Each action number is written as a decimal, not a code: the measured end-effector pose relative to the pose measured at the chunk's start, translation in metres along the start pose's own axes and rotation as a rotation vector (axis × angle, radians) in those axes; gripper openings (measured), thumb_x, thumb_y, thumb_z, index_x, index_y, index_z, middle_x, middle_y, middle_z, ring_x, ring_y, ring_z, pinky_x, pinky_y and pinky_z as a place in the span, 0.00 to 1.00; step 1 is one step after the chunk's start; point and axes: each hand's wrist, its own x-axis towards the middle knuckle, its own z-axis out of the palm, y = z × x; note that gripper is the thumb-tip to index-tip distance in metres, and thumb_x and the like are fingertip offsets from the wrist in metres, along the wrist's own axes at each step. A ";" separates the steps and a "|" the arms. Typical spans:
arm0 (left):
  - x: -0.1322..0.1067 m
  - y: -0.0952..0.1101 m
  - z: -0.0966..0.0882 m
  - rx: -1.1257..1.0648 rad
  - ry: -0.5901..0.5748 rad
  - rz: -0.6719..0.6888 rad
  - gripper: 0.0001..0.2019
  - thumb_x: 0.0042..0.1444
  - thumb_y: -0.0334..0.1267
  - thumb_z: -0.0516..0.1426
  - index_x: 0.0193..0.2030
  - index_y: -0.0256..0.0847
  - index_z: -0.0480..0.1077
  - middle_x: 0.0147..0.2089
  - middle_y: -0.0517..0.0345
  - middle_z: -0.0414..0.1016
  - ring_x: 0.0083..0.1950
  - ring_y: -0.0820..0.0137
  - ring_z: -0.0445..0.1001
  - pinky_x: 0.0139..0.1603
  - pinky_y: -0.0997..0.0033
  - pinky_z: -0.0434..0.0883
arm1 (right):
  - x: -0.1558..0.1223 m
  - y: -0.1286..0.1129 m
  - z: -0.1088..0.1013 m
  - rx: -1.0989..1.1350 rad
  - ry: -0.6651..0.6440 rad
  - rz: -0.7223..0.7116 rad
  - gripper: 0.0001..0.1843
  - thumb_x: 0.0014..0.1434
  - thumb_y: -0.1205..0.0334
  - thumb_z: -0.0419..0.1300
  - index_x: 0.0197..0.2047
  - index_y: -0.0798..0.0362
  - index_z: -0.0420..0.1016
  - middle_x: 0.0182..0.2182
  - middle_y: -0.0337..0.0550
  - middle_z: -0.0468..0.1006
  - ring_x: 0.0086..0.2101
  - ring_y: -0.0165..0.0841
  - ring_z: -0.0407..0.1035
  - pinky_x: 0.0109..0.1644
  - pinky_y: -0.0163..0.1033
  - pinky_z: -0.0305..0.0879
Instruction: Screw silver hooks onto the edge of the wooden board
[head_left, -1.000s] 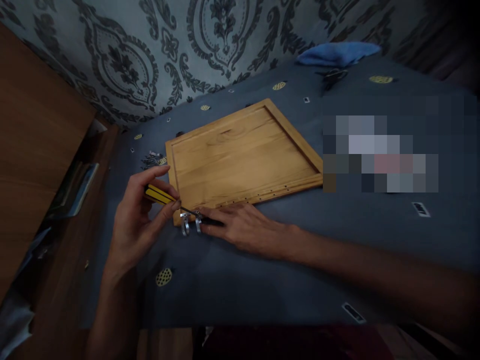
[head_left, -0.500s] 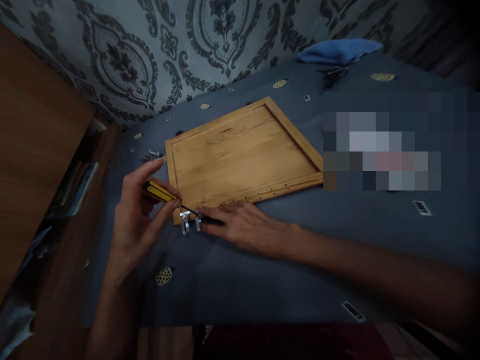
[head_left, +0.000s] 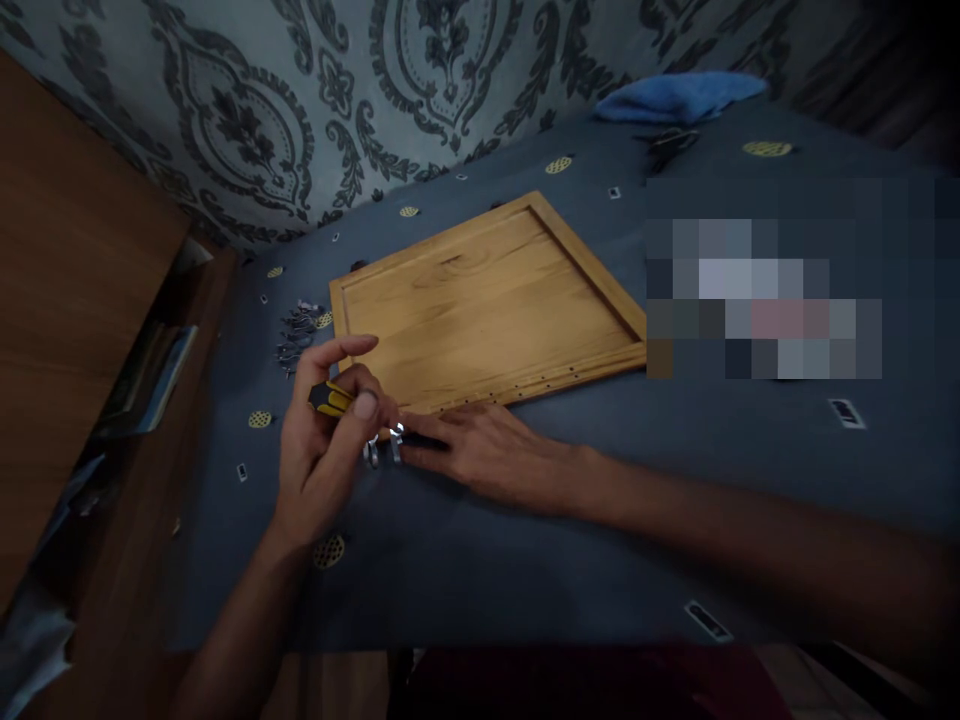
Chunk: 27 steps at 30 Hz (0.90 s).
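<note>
Bedsheet (head_left: pixel 525 560) bears 1 board (head_left: pixel 480 300); left hand (head_left: pixel 330 450) grips 1 screwdriver (head_left: pixel 328 397), flat right hand (head_left: pixel 487 460) pins 2 hooks (head_left: pixel 382 448).

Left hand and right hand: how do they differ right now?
The left hand is curled around a yellow-and-black screwdriver; the right hand holds no tool. The left hand's fingers are bent, while the right hand lies flat on the grey cloth, fingertips by the metal hooks. Both meet at the near corner of the wooden board.

We logged a blue cloth (head_left: pixel 679 97) at the far edge of the dark sheet (head_left: pixel 525 560), with a black object (head_left: pixel 667 145) just beside it. Small metal parts (head_left: pixel 296 335) lay near the sheet's left side. Patterned wallpaper (head_left: pixel 247 120) stood behind, and a wooden cabinet (head_left: pixel 67 300) at left.
</note>
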 end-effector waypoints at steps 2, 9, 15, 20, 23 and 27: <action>0.002 -0.001 0.005 -0.050 0.026 -0.011 0.16 0.67 0.52 0.61 0.54 0.47 0.71 0.25 0.66 0.61 0.24 0.72 0.61 0.27 0.69 0.66 | 0.000 0.000 0.000 0.004 -0.010 -0.003 0.24 0.72 0.71 0.54 0.68 0.46 0.69 0.68 0.54 0.69 0.47 0.38 0.76 0.46 0.45 0.77; 0.012 0.002 0.005 -0.115 -0.056 -0.032 0.12 0.67 0.50 0.61 0.45 0.45 0.74 0.18 0.71 0.57 0.17 0.76 0.54 0.21 0.72 0.58 | 0.001 0.000 0.000 -0.031 -0.008 -0.006 0.21 0.71 0.71 0.56 0.64 0.47 0.72 0.65 0.52 0.72 0.50 0.39 0.77 0.48 0.46 0.77; 0.017 0.011 -0.015 0.364 -0.063 0.037 0.13 0.66 0.52 0.61 0.46 0.44 0.73 0.34 0.59 0.74 0.33 0.69 0.72 0.31 0.70 0.67 | 0.002 -0.001 -0.003 -0.080 0.000 -0.029 0.20 0.73 0.68 0.55 0.64 0.50 0.73 0.69 0.53 0.68 0.59 0.45 0.72 0.53 0.50 0.76; 0.020 0.019 -0.028 0.609 -0.055 0.109 0.13 0.61 0.49 0.65 0.40 0.43 0.72 0.28 0.64 0.69 0.26 0.72 0.67 0.26 0.71 0.61 | 0.002 -0.001 -0.003 -0.106 -0.048 -0.006 0.22 0.72 0.69 0.56 0.66 0.48 0.72 0.69 0.52 0.68 0.55 0.44 0.75 0.50 0.49 0.76; 0.019 0.023 -0.031 0.692 -0.019 0.087 0.10 0.58 0.42 0.68 0.36 0.44 0.71 0.29 0.65 0.72 0.27 0.73 0.68 0.27 0.72 0.63 | 0.002 -0.002 -0.001 -0.123 -0.067 0.017 0.23 0.71 0.70 0.57 0.66 0.46 0.71 0.69 0.51 0.68 0.50 0.40 0.78 0.48 0.46 0.75; 0.017 0.026 -0.034 0.750 -0.011 0.079 0.10 0.58 0.37 0.68 0.33 0.44 0.69 0.26 0.68 0.70 0.25 0.75 0.67 0.26 0.75 0.63 | 0.003 -0.003 -0.002 -0.144 -0.081 0.015 0.22 0.71 0.69 0.57 0.65 0.46 0.73 0.69 0.52 0.69 0.46 0.41 0.79 0.44 0.46 0.76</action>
